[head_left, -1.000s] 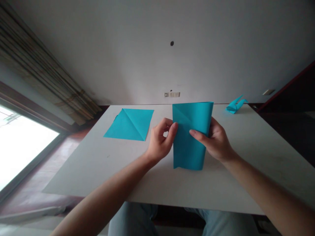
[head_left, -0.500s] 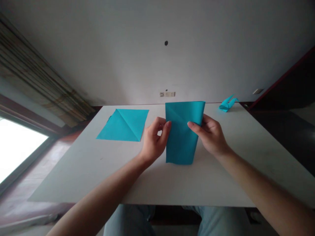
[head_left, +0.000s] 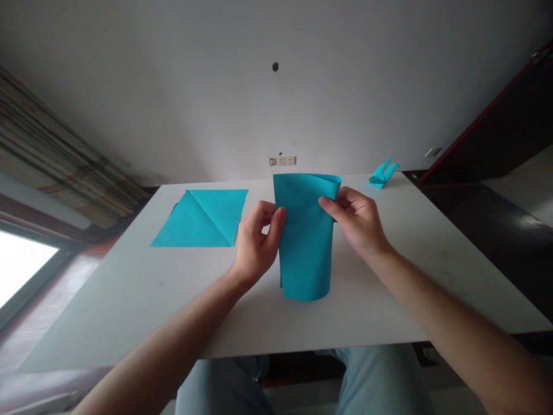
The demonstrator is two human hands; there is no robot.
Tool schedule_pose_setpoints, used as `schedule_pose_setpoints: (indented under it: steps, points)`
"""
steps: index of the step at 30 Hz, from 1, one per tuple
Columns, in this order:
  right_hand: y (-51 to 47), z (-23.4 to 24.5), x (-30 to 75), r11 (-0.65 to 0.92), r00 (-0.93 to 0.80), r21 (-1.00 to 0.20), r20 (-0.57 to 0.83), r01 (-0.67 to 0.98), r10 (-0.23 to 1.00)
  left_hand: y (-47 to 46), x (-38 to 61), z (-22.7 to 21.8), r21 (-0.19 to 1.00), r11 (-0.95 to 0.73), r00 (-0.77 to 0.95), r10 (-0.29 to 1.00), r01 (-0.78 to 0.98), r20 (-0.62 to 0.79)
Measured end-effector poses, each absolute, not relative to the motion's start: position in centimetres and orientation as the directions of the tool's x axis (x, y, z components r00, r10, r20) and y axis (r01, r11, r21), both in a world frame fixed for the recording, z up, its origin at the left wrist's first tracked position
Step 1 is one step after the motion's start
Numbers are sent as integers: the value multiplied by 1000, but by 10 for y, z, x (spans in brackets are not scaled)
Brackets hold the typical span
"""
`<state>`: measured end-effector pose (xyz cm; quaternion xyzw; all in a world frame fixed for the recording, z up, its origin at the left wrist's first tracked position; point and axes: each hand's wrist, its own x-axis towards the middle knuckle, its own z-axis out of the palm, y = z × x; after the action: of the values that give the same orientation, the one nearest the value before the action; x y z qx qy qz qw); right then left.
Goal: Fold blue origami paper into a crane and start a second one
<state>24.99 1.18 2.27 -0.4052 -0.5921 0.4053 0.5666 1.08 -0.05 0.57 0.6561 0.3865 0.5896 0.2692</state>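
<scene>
Blue sheet [head_left: 306,242] is at mid-table, btwn both hands, doubled over on itself w/ a soft rounded bend, not a pressed crease. Bend is the low end, nearest the person; the free edges are the top end, pointing up and away toward the wall. Long axis runs bend-to-top, roughly upright, leaning slightly left at the top. Can't tell if the bend touches the table [head_left: 389,288] or sits just above it.

L hand [head_left: 257,242]: thumb and fingers closed on the sheet's left edge, approx halfway up. R hand [head_left: 356,219]: thumb and forefinger pinched on the top right corner, where the layers curl open a bit.

Elsewhere: a flat blue square [head_left: 199,219] w/ a diagonal crease lies to the left, well apart from L hand. A small folded paper figure [head_left: 382,173] sits at the far right corner.
</scene>
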Motion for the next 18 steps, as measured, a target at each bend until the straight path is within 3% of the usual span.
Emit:
schedule_pose_setpoints:
  steps: [18]
  points:
    - [25, 17, 255, 436, 99, -898, 440, 63, 892, 5, 12, 5, 751, -642, 152, 766, 154, 624]
